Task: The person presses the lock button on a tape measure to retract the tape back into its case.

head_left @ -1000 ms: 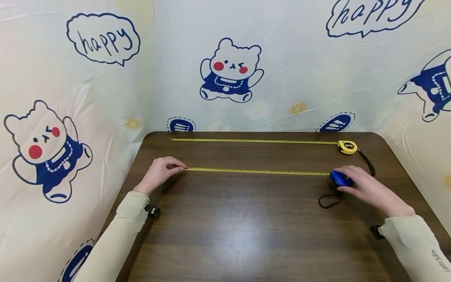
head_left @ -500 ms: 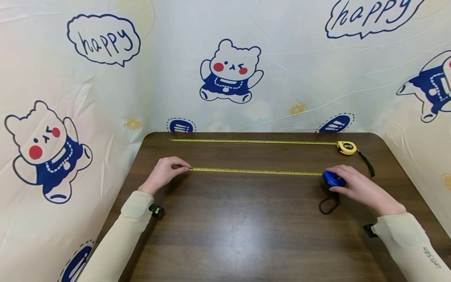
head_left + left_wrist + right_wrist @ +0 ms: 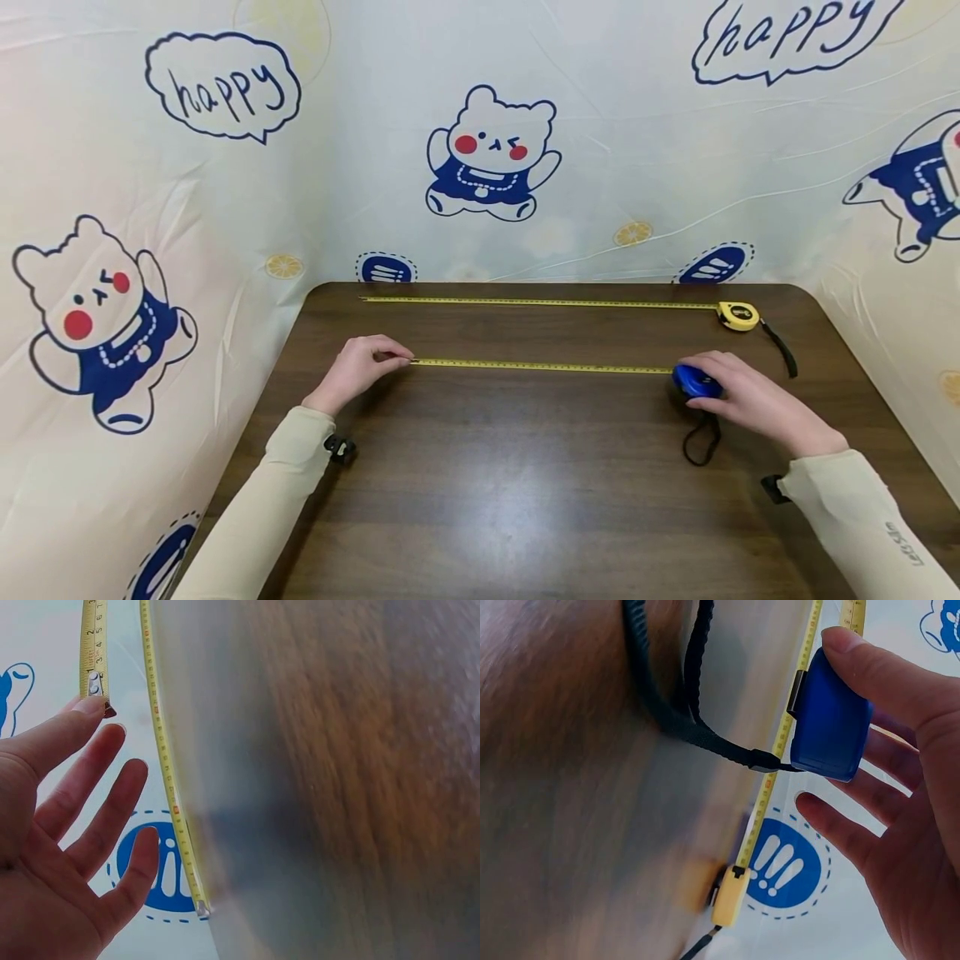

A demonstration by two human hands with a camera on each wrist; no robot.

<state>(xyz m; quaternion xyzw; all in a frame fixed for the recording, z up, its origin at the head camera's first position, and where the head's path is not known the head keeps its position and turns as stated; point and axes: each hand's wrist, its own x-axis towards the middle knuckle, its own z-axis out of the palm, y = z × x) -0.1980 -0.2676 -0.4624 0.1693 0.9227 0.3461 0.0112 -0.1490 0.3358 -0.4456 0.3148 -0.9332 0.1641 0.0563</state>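
A blue tape measure [image 3: 696, 382] is gripped by my right hand [image 3: 738, 398], thumb on one side and fingers on the other. Its yellow blade [image 3: 540, 366] runs left across the table to my left hand [image 3: 358, 371]. Thumb and index finger of that hand pinch the metal end hook [image 3: 94, 684], while the other fingers spread loosely in the left wrist view. From the blue case hangs a black wrist strap [image 3: 682, 727]. Behind, a yellow tape measure [image 3: 738, 316] lies with its blade [image 3: 540, 302] pulled out, roughly parallel to the first; neither hand touches it.
The brown wooden table [image 3: 480, 483] has rounded far corners. Pale printed cloth [image 3: 615, 150] hangs close behind it and along both sides. A black strap [image 3: 780, 348] from the yellow tape measure lies near the table's right edge.
The right hand has moved left with the blue tape measure, and the left hand slightly right. The blade between them has become shorter. The yellow tape measure stays put.
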